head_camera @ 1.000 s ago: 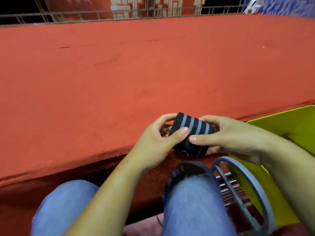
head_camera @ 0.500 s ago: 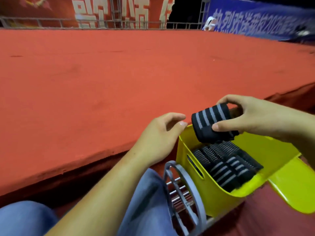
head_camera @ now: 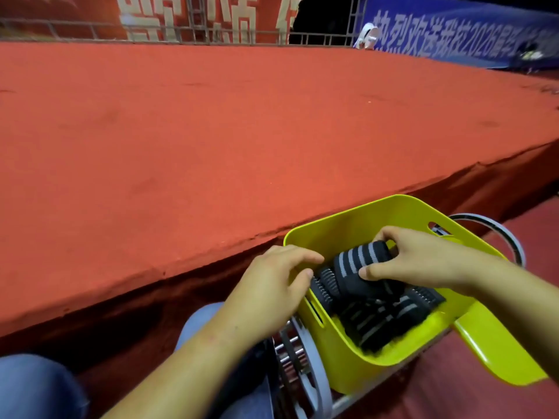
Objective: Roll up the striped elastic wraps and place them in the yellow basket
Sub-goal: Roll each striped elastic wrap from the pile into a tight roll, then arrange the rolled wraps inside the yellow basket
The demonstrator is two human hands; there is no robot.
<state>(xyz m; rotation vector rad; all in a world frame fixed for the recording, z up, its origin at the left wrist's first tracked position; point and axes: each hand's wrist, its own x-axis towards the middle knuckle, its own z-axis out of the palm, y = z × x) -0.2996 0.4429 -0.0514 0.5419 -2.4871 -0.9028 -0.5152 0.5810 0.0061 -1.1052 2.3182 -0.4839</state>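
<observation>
Here the right hand (head_camera: 423,261) reaches into the yellow basket (head_camera: 348,214) from three o'clock. It grips a rolled striped elastic wrap (head_camera: 361,264), thumb pressed on the near face and fingers curled over the far end. The black roll with grey stripes is inside the basket, low against the other rolled wraps (head_camera: 381,323) packed along its floor; whether it rests on them cannot be told. The left hand (head_camera: 272,287) lies over the basket's rim at nine o'clock, its fingers loosely curled and holding nothing.

The basket is at about four o'clock in the view, on a grey metal rack (head_camera: 307,376), with a yellow flap (head_camera: 496,355) jutting out at its five o'clock. A blue-jeaned knee (head_camera: 36,385) shows at seven o'clock. A red carpeted platform (head_camera: 211,131) fills the view from nine to two o'clock. Beyond it, at twelve, run a metal railing (head_camera: 90,28) and a red banner (head_camera: 196,22), and toward one o'clock a blue banner (head_camera: 453,34).
</observation>
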